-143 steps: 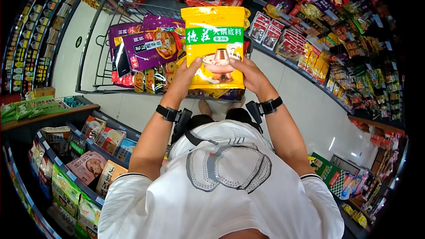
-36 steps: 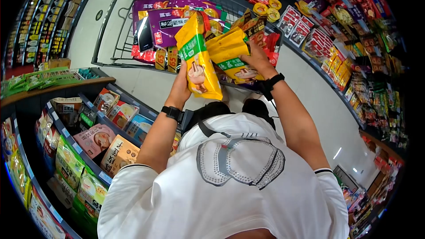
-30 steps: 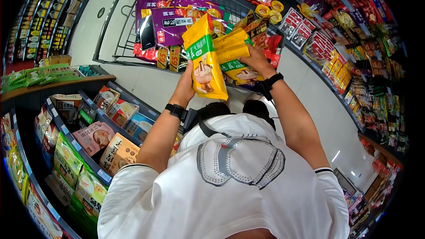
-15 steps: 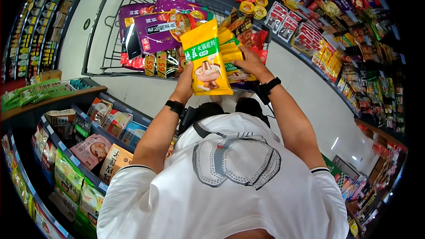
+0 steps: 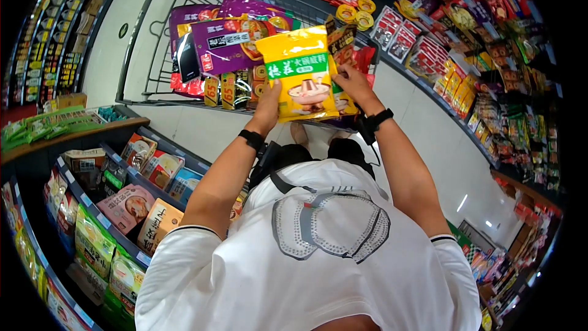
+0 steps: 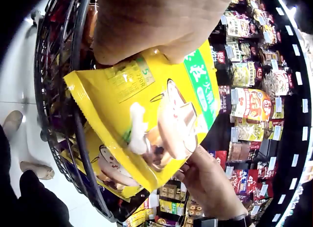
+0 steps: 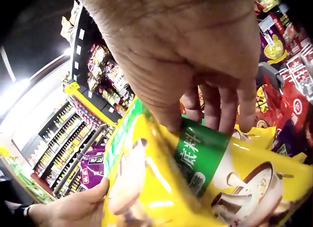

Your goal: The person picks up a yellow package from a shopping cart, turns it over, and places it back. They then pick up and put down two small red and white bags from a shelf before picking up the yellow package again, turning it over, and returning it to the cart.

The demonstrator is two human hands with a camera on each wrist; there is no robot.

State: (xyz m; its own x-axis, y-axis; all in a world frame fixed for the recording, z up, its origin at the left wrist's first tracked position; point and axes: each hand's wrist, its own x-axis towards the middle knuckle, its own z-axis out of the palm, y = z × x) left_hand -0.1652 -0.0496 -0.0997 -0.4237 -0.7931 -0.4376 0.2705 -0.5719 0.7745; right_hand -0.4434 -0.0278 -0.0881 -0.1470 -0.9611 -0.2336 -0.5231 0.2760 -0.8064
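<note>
In the head view, the front packet (image 5: 300,73) stands face-up to the person, tipped slightly, between the two hands and above the near end of the cart (image 5: 184,105). Taking that packet as the dial's centre, the left hand (image 5: 268,105) sits between seven and eight, gripping its lower edge with the thumb on the front. The right hand (image 5: 358,87) is at three, right beside the opposite edge, pinching the rear packet (image 7: 257,188), which peeks out at four. Whether the right thumb also presses the front packet, I cannot tell. In the cart, the purple packs (image 5: 226,55) lie at ten, the phone (image 5: 187,56) at nine beyond the gold-and-black packs (image 5: 228,89). The yellow tubs (image 5: 346,13) are between one and two.
</note>
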